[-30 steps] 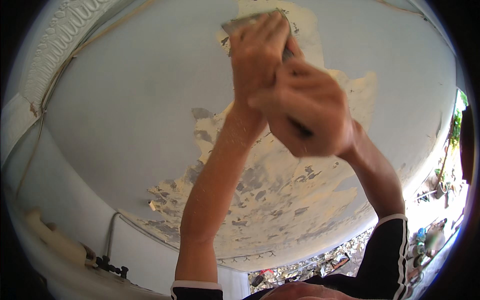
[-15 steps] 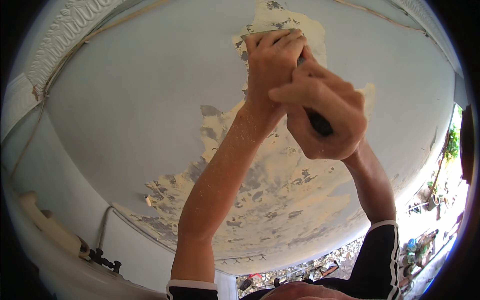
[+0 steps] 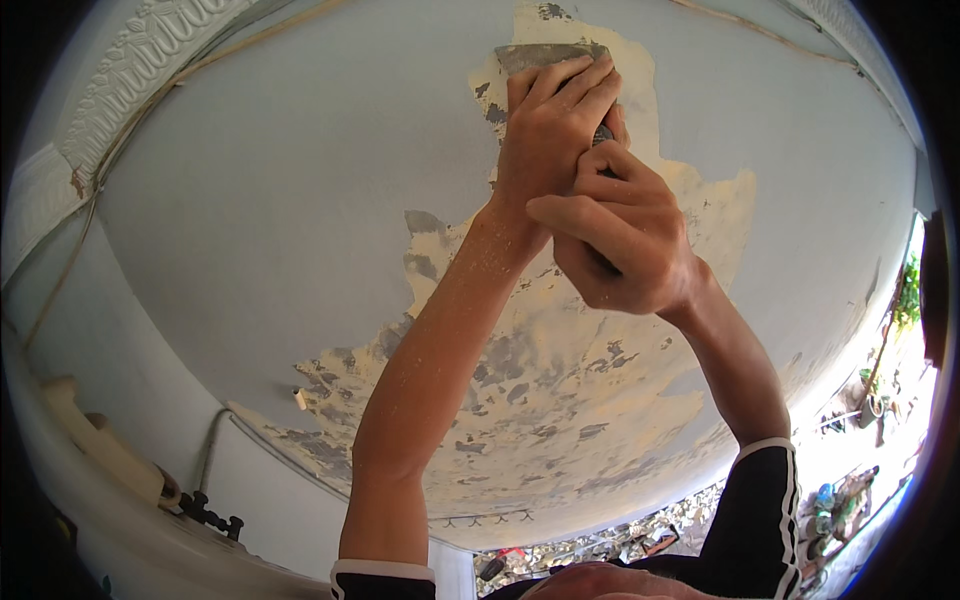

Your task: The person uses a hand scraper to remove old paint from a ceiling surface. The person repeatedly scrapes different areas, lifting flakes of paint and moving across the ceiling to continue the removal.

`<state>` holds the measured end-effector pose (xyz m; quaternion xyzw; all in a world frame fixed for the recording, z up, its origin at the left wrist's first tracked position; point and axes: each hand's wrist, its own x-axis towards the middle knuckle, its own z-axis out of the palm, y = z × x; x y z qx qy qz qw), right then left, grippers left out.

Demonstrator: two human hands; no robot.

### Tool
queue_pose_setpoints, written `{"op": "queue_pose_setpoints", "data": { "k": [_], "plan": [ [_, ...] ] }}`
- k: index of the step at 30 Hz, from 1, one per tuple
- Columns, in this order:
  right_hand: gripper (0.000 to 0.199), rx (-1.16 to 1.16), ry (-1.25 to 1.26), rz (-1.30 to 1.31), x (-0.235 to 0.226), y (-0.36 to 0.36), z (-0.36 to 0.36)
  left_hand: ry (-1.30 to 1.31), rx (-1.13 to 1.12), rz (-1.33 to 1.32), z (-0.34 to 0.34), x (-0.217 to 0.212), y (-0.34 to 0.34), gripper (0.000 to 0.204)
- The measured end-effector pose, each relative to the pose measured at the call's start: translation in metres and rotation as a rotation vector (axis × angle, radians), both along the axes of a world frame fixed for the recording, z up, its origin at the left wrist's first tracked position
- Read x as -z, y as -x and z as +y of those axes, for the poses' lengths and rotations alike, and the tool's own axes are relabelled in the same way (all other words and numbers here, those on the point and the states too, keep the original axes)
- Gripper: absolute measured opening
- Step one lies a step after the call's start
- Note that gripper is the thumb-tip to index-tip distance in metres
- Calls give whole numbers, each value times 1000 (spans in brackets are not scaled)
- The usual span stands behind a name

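Note:
Both arms reach up over a wall [image 3: 270, 230] whose grey-white paint is partly gone, baring a cream patch [image 3: 560, 420] with grey flecks. A wide-bladed scraper [image 3: 548, 56] lies against the upper part of this patch. My left hand [image 3: 560, 115] presses on the blade from above, its fingers bent over the metal just below the edge. Behind it my right hand [image 3: 625, 230] is closed round the scraper's dark handle, mostly hidden in the fist. Pale crumbs of paint cling to my left forearm.
Carved white moulding [image 3: 135, 75] and a cable [image 3: 80, 240] run along the upper left. At lower left are a cream fixture [image 3: 105, 440] and a black tap-like fitting [image 3: 210, 515]. A small peg [image 3: 299, 399] juts from the wall. Debris [image 3: 690, 515] lies below, plants [image 3: 908, 290] at right.
The scraper and both hands have moved slightly up the wall, and more of the blade shows. My right hand has drawn nearer to the left and turned a little.

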<state>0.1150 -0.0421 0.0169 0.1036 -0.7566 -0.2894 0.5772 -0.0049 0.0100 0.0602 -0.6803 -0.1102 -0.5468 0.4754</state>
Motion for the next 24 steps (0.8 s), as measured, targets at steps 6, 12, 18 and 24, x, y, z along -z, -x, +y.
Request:
{"op": "queue_pose_setpoints", "data": {
  "k": [6,12,18,24],
  "plan": [
    [21,-10,74,182,-46,-9,-11,24,73,40,-9,-46,-12,21],
    [17,46,51,107,-2,-22,11,-4,-18,19,15,-8,-25,24],
    [18,22,78,224,-20,-26,1,-23,52,79,18,-28,-32,21],
    [15,-5,118,297,-32,-34,8,-96,92,131,25,-52,-44,17]
  ]
}}
